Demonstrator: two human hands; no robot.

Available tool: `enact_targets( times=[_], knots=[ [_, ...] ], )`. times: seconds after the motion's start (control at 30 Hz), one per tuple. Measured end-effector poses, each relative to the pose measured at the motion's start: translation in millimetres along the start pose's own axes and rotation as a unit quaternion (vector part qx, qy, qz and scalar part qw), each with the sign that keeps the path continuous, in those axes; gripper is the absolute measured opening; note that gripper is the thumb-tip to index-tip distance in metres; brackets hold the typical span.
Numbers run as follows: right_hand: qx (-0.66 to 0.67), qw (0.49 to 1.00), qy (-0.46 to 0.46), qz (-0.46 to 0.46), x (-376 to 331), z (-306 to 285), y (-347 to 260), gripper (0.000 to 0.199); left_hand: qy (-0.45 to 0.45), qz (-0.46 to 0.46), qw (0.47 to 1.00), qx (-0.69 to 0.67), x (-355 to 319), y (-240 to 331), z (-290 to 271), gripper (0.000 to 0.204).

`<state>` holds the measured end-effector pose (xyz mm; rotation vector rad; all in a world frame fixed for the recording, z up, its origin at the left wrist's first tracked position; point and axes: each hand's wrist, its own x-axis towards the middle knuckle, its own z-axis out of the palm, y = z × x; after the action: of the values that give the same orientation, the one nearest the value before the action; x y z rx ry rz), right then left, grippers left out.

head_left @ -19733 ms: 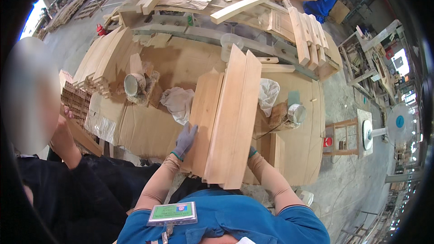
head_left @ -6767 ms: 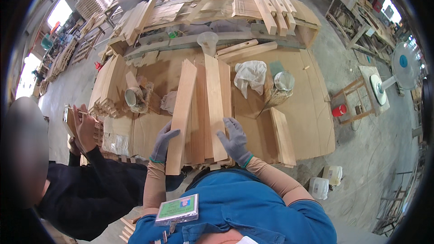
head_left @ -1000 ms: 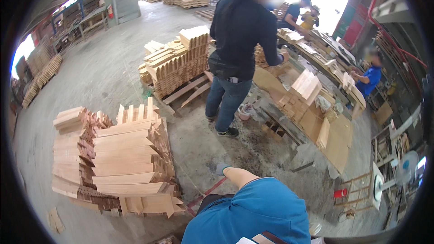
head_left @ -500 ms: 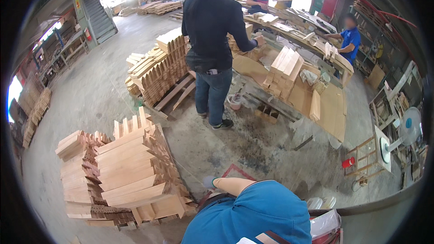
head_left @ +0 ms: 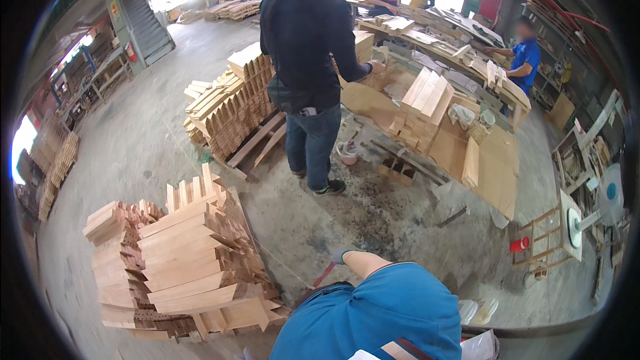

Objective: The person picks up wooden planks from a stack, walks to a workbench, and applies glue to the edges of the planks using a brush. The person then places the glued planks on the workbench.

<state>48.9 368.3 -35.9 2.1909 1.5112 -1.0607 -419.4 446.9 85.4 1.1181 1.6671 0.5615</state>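
Note:
My right arm comes out of a short blue sleeve (head_left: 407, 287) at the lower edge and reaches forward and to the left. My right hand (head_left: 340, 255), in a grey glove, is closed at the upper end of a narrow red handle (head_left: 324, 273). The handle's lower part disappears behind my blue shirt, and the fingers are too small to see one by one. Left of that hand, apart from it, stands a large stack of pale wooden boards (head_left: 183, 253). My left hand does not show.
Ahead stands a person in a black top (head_left: 307, 47), beside another wood stack (head_left: 230, 103). Wooden blocks (head_left: 427, 97) lie on a cardboard-covered bench (head_left: 497, 180). A fan (head_left: 608, 192) and a stool (head_left: 543, 240) stand at right. Several other people work farther back.
My right hand has moved right and slightly forward, to the top of the red handle. Less of the handle shows now. The person in black has shifted slightly left in the view.

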Motion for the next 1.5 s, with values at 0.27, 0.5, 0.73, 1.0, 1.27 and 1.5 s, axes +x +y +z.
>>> enact_targets(
  times=[0.27,0.5,0.73,1.0,1.27,1.5],
  knots=[
    [-0.025,0.999,-0.005,-0.043,41,-19,-15,0.034,0.06,0.31,0.898,0.305,-27,-49,-15,0.061],
    [-0.236,0.92,-0.015,-0.312,114,-20,-78,0.023,0.189,-0.079,0.969,-0.14,-122,-28,-3,0.07],
    [-0.239,0.836,-0.045,-0.491,107,-26,-204,0.027,0.358,-0.213,0.896,-0.154,-212,-48,-18,0.076],
    [-0.077,0.935,-0.198,-0.285,75,11,-261,0.03,0.457,-0.269,0.813,-0.24,-239,-116,-16,0.089],
    [-0.236,0.873,-0.202,-0.377,48,9,-309,0.017,0.494,-0.173,0.537,-0.662,-256,-187,-90,0.091],
    [-0.428,0.74,-0.07,-0.515,63,36,-375,0.014,0.537,-0.03,0.349,-0.767,-265,-249,-151,0.092]
  ],
)
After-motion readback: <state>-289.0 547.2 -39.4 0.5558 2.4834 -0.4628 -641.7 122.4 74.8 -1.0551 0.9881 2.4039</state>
